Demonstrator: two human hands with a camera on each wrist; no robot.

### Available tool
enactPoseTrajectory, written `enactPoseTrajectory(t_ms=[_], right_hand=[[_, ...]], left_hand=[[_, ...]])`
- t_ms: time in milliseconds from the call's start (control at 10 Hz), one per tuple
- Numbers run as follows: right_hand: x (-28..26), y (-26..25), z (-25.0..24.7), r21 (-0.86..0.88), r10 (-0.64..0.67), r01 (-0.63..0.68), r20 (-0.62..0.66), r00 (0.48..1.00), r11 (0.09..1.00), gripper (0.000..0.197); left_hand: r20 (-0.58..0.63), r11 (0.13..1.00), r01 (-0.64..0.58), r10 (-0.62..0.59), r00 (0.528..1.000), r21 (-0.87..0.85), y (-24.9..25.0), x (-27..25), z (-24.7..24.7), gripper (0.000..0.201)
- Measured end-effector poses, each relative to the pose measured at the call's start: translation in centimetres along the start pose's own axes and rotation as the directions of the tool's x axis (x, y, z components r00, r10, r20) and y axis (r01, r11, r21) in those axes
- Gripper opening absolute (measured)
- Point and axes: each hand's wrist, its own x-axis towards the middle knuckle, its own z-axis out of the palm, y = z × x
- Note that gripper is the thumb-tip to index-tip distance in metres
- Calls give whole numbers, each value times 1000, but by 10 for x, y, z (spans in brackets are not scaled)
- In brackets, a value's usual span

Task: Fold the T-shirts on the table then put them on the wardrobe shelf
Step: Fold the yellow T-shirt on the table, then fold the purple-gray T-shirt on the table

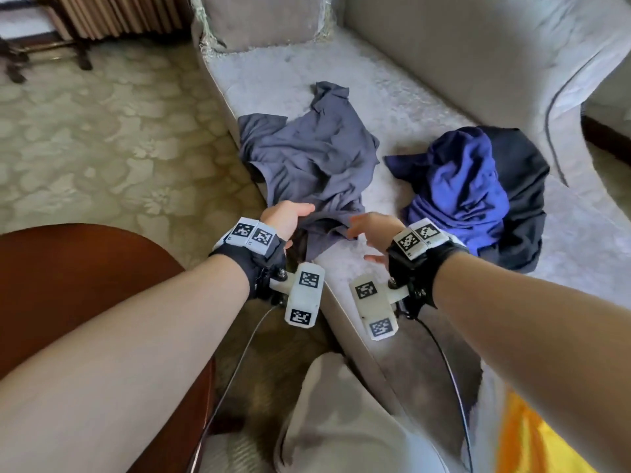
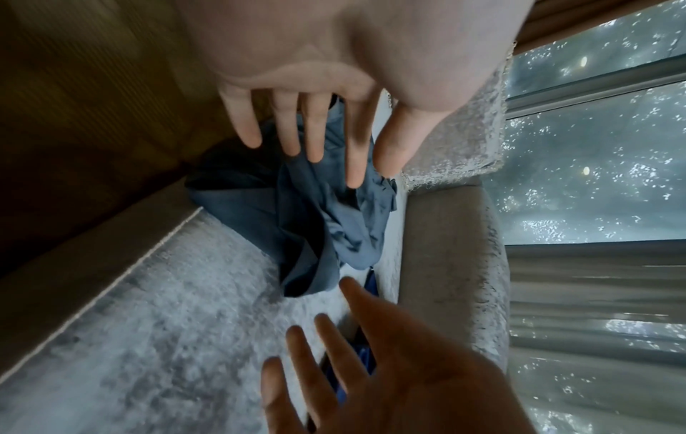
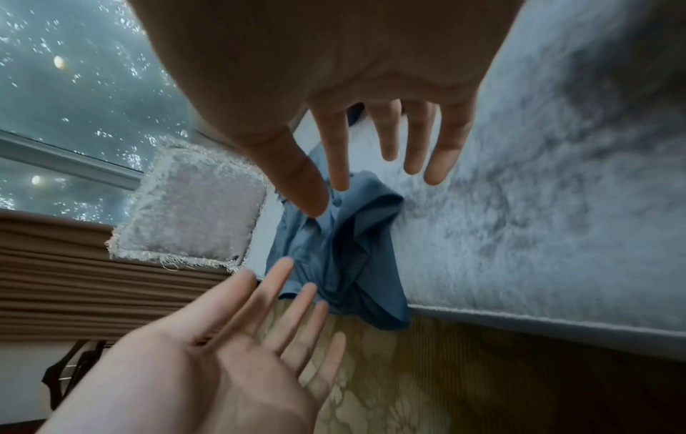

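A pale grey plush sofa (image 1: 426, 107) runs across the room, with a fringed cushion (image 1: 263, 22) at its far end. The floor is a beige carpet (image 1: 102, 138) with a leaf pattern, and a round brown table (image 1: 68, 278) stands near. Behind the cushion are tan curtains (image 3: 55, 279) and a window (image 3: 74, 88) full of daylight.

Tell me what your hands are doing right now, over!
Left hand and right hand open, reaching over the grey T-shirt. Shirt crumpled on the sofa seat, unfolded. Blue and dark shirts piled beside.
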Motion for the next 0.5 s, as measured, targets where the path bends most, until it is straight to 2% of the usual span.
enactPoseTrajectory(t_ms=[100,200,300,400,500], right_hand=[[32,6,20,6,-34,34,27,999,999,47],[50,13,31,-58,-64,65,12,998,996,44],[57,21,33,-47,-65,62,-58,996,997,34],[49,21,33,32,-76,78,-72,995,996,25],[25,6,34,134,-94,99,-44,995,986,24]], left_hand=[[116,998,-13,5,993,69,-13,20,3,28],[206,980,-36,-6,979,197,-24,24,8,42],[269,932,-134,42,962,336,-38,33,6,34],[257,934,-197,120,959,297,-41,26,-3,14],[161,948,-205,169,972,244,-33,1,-17,26]])
